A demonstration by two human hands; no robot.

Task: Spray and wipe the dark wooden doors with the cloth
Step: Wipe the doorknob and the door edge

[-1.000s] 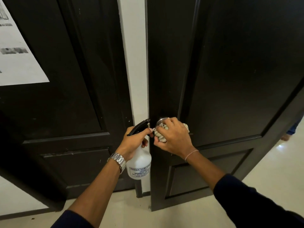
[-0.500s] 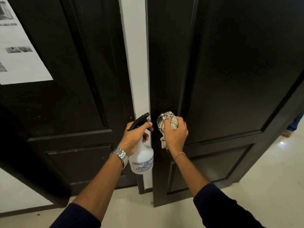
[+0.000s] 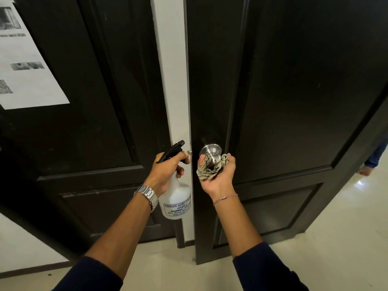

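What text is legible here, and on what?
"KISSAN AGRI SPR... (INDIA)": label of the spray bottle in the left hand, cut off at its edge.
"MUMBAI": same label; lower lines too small.
Paper notice on left door: print blurred, unreadable.

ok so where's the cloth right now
In the head view the cloth sits just right of centre, bunched in the upturned right hand and cupped under the steel door knob, right of the spray bottle.
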